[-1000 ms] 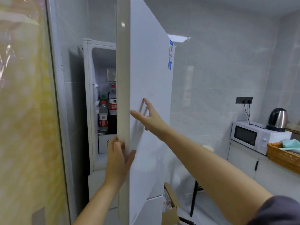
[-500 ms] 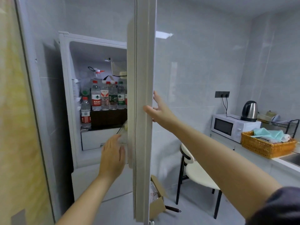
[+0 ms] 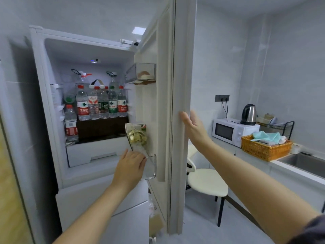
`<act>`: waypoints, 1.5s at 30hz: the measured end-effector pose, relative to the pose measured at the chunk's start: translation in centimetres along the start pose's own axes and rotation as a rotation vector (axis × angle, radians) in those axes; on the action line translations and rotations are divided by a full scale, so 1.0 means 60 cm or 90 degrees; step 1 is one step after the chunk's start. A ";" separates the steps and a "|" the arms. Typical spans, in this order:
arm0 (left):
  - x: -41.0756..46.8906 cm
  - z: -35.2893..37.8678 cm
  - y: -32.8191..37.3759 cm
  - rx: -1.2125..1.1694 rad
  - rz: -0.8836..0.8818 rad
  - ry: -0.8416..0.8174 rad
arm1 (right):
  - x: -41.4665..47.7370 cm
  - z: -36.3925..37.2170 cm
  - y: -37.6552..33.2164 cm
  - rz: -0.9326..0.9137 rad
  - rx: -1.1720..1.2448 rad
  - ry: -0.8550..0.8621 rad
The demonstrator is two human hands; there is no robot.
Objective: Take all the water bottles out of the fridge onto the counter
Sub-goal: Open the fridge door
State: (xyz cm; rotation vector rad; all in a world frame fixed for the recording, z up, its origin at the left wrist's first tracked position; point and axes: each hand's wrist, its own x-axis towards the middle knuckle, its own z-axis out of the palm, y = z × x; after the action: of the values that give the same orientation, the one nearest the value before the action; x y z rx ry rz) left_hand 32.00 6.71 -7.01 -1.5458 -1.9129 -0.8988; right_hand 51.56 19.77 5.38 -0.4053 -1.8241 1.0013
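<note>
Fridge door [image 3: 177, 85] wider than before — water bottles [image 3: 102, 104] exposed; left hand [image 3: 130, 169], right hand [image 3: 193, 127] slack-fingered, empty.

Two big jugs [image 3: 82, 81] stand mostly hidden behind the front row of bottles [image 3: 103, 104]; whether more stand behind cannot be told. The door [image 3: 182, 85] runs off the top edge and covers part of the chair [image 3: 207, 184]. The sink [image 3: 306, 162] is cut by the right edge. The gold thing [image 3: 137, 138] in the door shelf is too blurred to name.
</note>
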 end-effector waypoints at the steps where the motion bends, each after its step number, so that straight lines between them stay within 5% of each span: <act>1: 0.006 0.009 0.013 -0.011 0.009 -0.004 | -0.005 -0.010 0.009 0.010 0.011 0.037; 12: 0.114 0.080 0.082 -0.114 0.237 -0.212 | 0.021 -0.126 0.100 0.110 -0.110 0.283; 29: 0.171 0.260 0.187 -0.220 0.266 0.010 | 0.138 -0.259 0.206 0.211 -0.136 0.300; 45: 0.226 0.373 0.275 -0.099 0.172 0.079 | 0.236 -0.349 0.289 0.272 -0.109 0.216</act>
State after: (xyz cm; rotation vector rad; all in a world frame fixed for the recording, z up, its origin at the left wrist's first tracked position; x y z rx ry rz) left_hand 45.49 34.50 -8.51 -1.7436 -1.5334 -1.0157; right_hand 60.58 49.05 4.10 -1.0391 -1.5473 0.9878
